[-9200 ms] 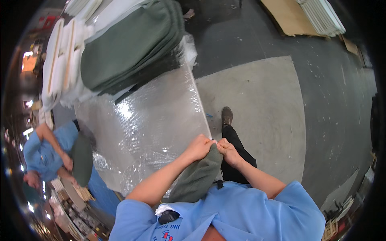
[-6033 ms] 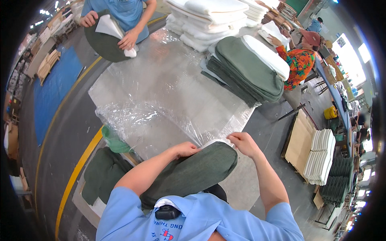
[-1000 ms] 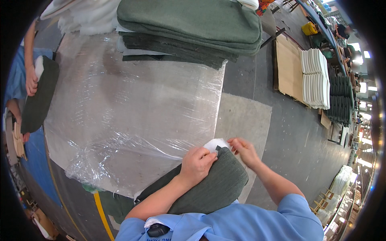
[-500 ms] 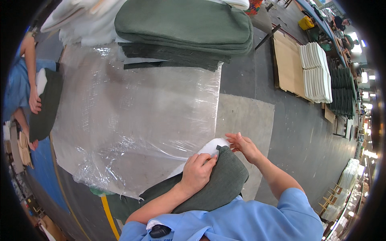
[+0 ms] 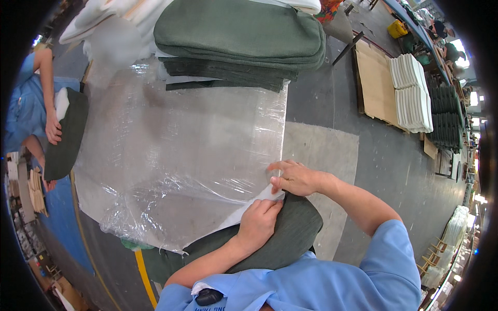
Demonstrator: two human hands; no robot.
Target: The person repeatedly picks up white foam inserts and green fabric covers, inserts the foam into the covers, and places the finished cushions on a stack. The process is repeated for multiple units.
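Observation:
A dark green fabric cushion cover (image 5: 295, 223) lies across my lap and the near table edge, with white padding (image 5: 241, 211) showing along its open side. My left hand (image 5: 257, 223) is closed on the cover's edge, thumb and fingers pinched together near the opening. Just beyond it, my right hand (image 5: 294, 178) closes over the far corner of the padding, its index finger stretched to the left. That corner is hidden beneath the hand.
Clear plastic film covers the table (image 5: 176, 140). At its far side lie stacked green cushion covers (image 5: 238, 31) and white padding pieces (image 5: 116, 39). On the left, a co-worker's hand (image 5: 53, 129) holds another green cover (image 5: 67, 137). White stacks (image 5: 412, 96) stand on cardboard at right.
My right hand has moved left and come down over the padding's corner, its fingers closing. My left hand stays at the cover's edge, shifted slightly. The co-worker's cover has barely moved.

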